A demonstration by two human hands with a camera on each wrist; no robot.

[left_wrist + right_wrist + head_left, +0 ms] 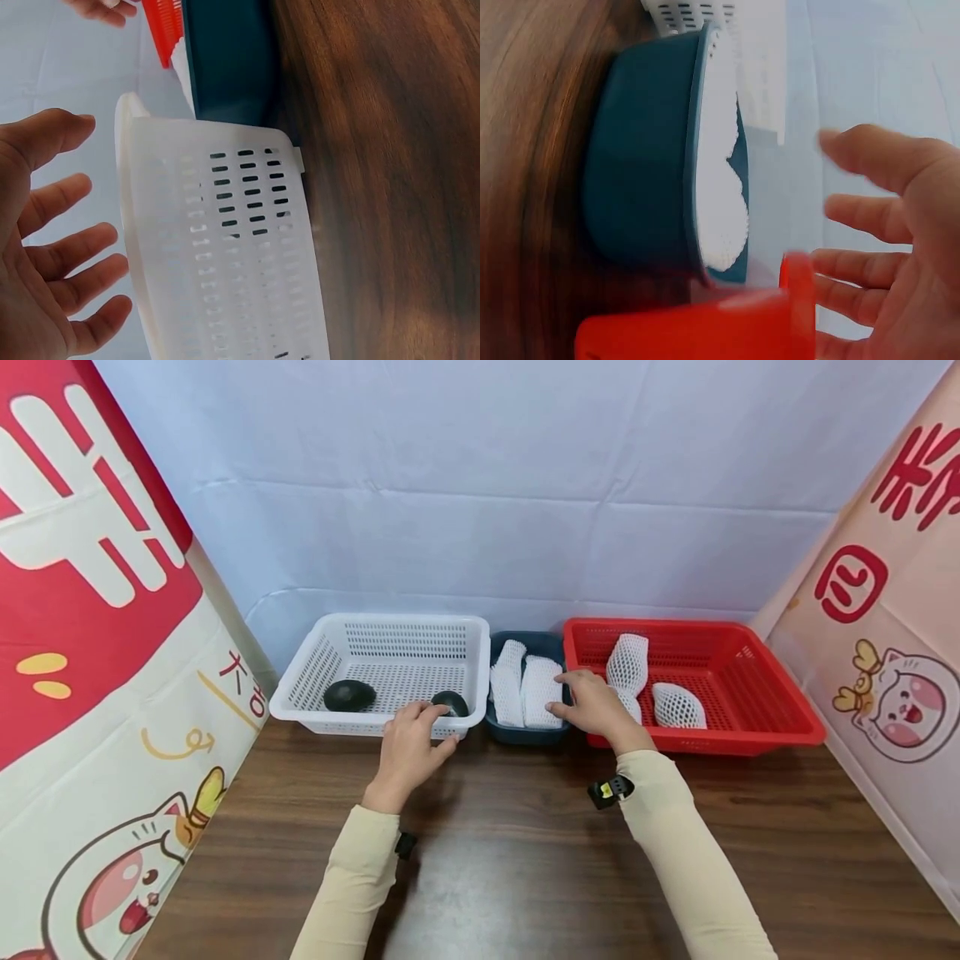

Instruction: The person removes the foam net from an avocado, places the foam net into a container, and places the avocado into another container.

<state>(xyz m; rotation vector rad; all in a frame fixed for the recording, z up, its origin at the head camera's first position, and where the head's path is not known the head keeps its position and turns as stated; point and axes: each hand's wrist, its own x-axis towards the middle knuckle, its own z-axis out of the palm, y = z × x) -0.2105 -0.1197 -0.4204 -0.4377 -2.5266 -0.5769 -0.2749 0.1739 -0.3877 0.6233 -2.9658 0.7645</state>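
My left hand is over the front right part of the white basket, fingers apart and holding nothing. Right by its fingertips lies a dark oval fruit, avocado-like, partly hidden by the hand; a second dark fruit lies farther left in the basket. In the left wrist view the fingers are spread beside the rim. My right hand hovers over the right side of the dark teal bin, its fingertips near the white foam net sleeves stacked there. Nothing shows in its spread fingers in the right wrist view.
Against the right side of the teal bin stands a red basket with several bulging white foam nets. All three containers line up on the brown wooden table. A pale cloth hangs behind; printed banners flank both sides.
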